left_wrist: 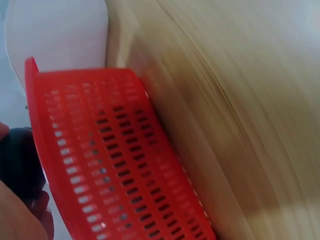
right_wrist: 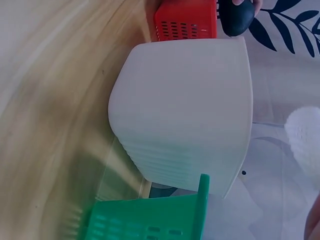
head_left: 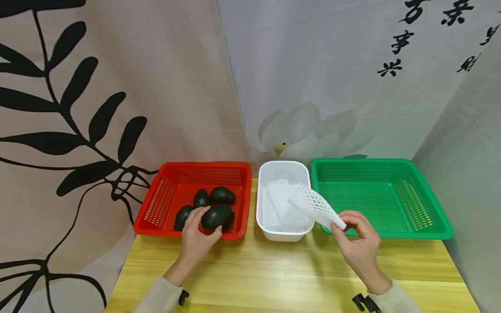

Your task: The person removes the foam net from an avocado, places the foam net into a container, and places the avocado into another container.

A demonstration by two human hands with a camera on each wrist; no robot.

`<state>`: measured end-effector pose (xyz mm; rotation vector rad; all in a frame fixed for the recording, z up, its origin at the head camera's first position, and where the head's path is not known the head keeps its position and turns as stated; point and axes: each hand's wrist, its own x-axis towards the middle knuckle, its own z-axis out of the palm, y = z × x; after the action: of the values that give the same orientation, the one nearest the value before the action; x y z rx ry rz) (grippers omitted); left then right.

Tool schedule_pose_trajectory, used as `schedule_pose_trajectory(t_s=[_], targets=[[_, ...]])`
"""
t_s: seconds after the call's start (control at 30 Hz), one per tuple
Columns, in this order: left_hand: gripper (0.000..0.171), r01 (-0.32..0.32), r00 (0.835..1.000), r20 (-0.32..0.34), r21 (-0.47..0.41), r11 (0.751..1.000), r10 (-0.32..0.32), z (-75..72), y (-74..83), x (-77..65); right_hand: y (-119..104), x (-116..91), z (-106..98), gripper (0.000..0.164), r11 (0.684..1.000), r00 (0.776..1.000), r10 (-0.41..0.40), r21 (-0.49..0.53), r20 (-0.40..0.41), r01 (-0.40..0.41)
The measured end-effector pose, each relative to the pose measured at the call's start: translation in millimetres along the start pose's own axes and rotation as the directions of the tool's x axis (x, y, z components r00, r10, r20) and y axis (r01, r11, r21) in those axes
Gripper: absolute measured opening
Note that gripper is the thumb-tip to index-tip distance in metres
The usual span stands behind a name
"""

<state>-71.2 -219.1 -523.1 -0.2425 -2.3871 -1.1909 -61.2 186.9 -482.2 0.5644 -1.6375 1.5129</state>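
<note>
My left hand (head_left: 195,243) grips a dark green avocado (head_left: 216,217), thumb on one side and fingers on the other, over the front of the red basket (head_left: 156,231). Several more avocados (head_left: 223,195) lie in that basket behind and beside it. In the left wrist view the held avocado (left_wrist: 21,162) shows just past the basket's rim. My right hand (head_left: 362,243) pinches one end of a white foam net sleeve (head_left: 313,202). The sleeve slants up leftward, its far end over the white bin (head_left: 283,236). Part of it shows in the right wrist view.
More white foam nets (head_left: 279,202) lie inside the white bin, between the two baskets. On the right stands a green basket (head_left: 360,200), close beside the bin. All three sit on a wooden table (head_left: 270,278), with a printed curtain (head_left: 188,87) hanging behind.
</note>
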Motion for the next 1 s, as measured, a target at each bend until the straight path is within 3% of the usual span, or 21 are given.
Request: schedule_pose_trajectory(t_s=[0.2,0.4,0.57,0.7,0.8,1.0], targets=[[0.063,0.103,0.995,-0.004,0.047,0.994,-0.103,-5.5,-10.7,6.7,9.7,6.4,7.3,0.015,0.995,0.999,-0.019,-0.099,-0.037,0.015],[0.062,0.192,0.981,0.006,0.129,0.973,-0.195,-6.5,-19.5,11.6,11.4,14.1,15.8,0.014,0.985,0.999,-0.025,-0.170,-0.023,0.021],[0.061,0.231,0.972,0.009,0.166,0.959,-0.236,-8.6,-25.4,15.1,-0.5,26.6,27.1,0.013,0.973,1.000,-0.013,-0.229,0.005,0.014],[0.060,0.240,0.969,0.019,0.186,0.953,-0.247,-11.3,-30.5,17.8,12.4,30.2,33.1,0.011,0.957,0.999,-0.022,-0.289,0.032,0.030],[0.060,0.230,0.971,0.021,0.212,0.950,-0.240,-13.2,-32.6,19.2,32.1,30.3,36.6,0.008,0.934,0.996,-0.058,-0.347,0.069,0.079],[0.061,0.231,0.969,0.032,0.236,0.944,-0.245,-14.1,-33.0,20.1,56.3,28.3,45.8,0.008,0.856,0.980,-0.140,-0.480,0.143,0.193]])
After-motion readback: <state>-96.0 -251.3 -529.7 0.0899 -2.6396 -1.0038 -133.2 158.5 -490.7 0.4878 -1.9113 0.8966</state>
